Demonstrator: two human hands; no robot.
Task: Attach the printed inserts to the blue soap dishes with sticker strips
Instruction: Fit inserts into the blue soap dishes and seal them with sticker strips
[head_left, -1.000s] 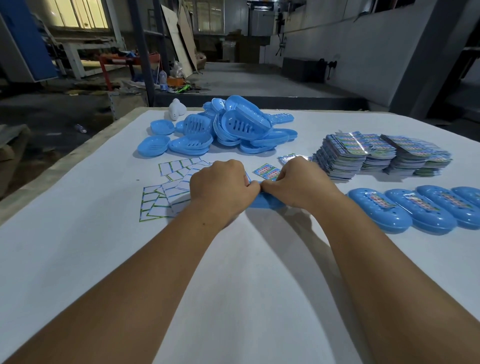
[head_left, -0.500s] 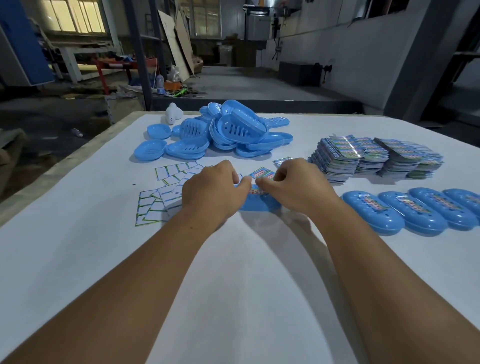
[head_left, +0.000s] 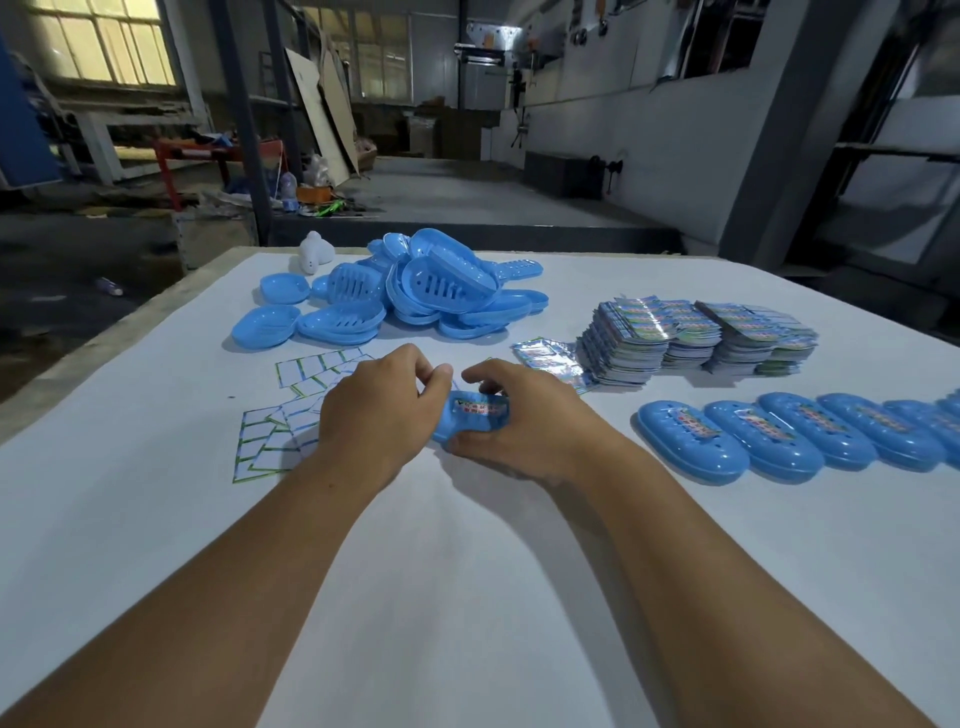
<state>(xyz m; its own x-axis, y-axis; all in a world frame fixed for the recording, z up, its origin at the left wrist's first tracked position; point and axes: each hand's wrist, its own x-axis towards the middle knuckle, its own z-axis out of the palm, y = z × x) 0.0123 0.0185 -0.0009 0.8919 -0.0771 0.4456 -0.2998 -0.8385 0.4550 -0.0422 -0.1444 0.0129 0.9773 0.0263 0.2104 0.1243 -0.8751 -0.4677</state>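
A blue soap dish (head_left: 470, 423) lies between my hands at the table's middle, with a printed insert (head_left: 480, 410) on its top. My right hand (head_left: 519, 421) grips the dish, thumb under its near edge and fingers over the far edge. My left hand (head_left: 379, 415) holds the dish's left end with curled fingers. Sheets of sticker strips (head_left: 280, 415) lie fanned out left of my left hand. A pile of loose blue dishes (head_left: 410, 296) sits at the back. Stacks of printed inserts (head_left: 691, 338) stand at the right.
A row of several closed blue dishes with inserts on top (head_left: 779, 436) runs along the right side. One loose insert (head_left: 545, 353) lies by the stacks. A small white object (head_left: 314, 252) stands at the far edge. The white table (head_left: 467, 597) extends toward me.
My hands were pressed together over the dish a second ago. They have since parted, and the dish with its insert now shows between them, tilted up in my right hand.
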